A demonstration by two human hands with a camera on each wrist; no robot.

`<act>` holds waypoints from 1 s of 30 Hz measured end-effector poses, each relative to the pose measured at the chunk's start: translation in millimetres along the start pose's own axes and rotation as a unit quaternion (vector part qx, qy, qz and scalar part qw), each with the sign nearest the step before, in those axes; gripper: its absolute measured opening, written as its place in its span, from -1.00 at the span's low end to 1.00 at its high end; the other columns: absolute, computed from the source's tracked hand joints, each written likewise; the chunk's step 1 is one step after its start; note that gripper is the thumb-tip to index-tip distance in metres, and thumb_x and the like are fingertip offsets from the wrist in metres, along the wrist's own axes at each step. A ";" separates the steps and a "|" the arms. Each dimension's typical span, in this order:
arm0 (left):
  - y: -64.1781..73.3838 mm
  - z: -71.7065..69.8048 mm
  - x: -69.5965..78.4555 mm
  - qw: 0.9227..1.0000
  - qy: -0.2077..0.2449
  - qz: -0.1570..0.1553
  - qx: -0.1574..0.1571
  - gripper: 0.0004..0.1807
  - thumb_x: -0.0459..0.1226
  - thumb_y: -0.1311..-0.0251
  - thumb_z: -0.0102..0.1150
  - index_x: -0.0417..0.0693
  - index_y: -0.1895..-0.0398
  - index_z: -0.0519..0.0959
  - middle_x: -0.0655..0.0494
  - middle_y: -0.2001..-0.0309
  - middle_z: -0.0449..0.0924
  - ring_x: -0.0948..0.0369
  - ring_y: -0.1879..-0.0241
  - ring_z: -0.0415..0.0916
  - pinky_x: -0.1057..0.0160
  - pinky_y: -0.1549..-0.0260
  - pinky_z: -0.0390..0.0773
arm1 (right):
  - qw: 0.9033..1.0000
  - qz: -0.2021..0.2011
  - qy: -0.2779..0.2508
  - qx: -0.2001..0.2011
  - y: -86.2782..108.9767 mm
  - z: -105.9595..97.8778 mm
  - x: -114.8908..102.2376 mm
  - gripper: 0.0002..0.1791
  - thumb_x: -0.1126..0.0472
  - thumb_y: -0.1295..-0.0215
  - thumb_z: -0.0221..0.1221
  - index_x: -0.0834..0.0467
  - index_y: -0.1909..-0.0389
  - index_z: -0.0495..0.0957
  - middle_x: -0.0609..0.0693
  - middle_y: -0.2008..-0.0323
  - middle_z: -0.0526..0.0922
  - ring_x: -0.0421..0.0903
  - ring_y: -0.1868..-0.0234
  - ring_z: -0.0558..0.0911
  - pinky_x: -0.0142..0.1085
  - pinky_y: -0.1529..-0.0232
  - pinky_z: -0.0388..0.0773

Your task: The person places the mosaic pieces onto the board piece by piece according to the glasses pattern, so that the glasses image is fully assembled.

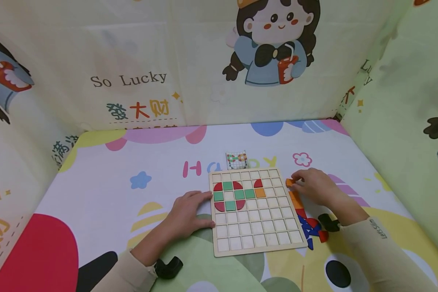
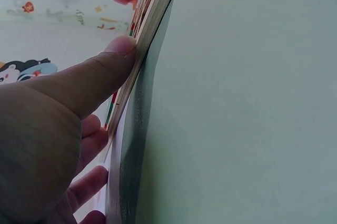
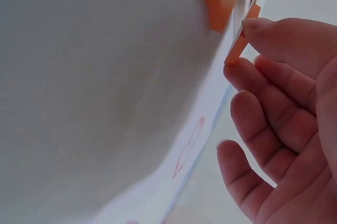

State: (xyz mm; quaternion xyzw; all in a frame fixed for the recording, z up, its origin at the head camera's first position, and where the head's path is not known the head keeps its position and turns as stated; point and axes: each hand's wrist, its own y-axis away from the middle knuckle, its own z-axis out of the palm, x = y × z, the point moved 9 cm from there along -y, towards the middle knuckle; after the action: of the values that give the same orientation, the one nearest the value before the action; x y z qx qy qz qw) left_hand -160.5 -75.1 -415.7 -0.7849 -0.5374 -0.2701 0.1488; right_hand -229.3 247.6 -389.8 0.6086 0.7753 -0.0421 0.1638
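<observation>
A square wooden grid board (image 1: pixel 253 242) lies on the table, with red quarter-round, green square and orange square tiles set in its upper left and middle cells. My left hand (image 1: pixel 185 215) rests against the board's left edge. Its thumb (image 2: pixel 108 68) touches the edge in the left wrist view, the other fingers spread loosely. Right of the board, my right hand (image 1: pixel 315 187) pinches a small orange tile (image 3: pixel 238 49) between thumb and fingertip. Just below that hand lie more orange tiles (image 1: pixel 295 200).
A small pattern card (image 1: pixel 237 160) stands behind the board's top edge. Red tiles (image 1: pixel 323 236) and blue tiles (image 1: pixel 310 228) lie loose along the board's right side, near the right wrist's black strap mount (image 1: pixel 329 222). Printed cloth walls (image 1: pixel 190 61) enclose the table's back and sides.
</observation>
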 end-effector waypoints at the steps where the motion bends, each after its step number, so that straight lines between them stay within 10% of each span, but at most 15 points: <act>1: 0.0 -0.1 0.0 1.000 0.000 0.001 0.001 -0.13 0.04 0.03 0.54 -0.04 -0.37 0.46 0.06 -0.29 0.46 -0.02 -0.35 0.24 -0.20 -0.24 0.24 | 1.000 -0.002 -0.003 0.001 0.3 -0.8 -1.1 -0.60 0.11 -0.30 0.31 0.28 -0.04 0.65 0.20 0.10 0.67 0.21 0.05 0.56 0.09 0.04 0.57; 30: 0.8 -0.3 -0.2 1.000 0.004 0.001 0.000 -0.14 0.03 0.03 0.54 -0.03 -0.38 0.46 0.06 -0.29 0.47 -0.02 -0.36 0.24 -0.19 -0.26 0.22 | 0.998 -0.062 0.014 -0.021 -19.6 12.7 -54.2 -0.67 0.19 -0.32 0.32 0.23 -0.05 0.66 0.10 0.09 0.66 0.10 0.01 0.53 0.04 -0.08 0.53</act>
State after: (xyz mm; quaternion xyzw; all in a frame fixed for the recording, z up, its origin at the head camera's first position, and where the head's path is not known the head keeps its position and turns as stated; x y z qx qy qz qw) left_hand -160.0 -75.7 -415.5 -0.7844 -0.5362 -0.2727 0.1511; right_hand -234.3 188.9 -387.9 0.5567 0.8141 -0.0277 0.1629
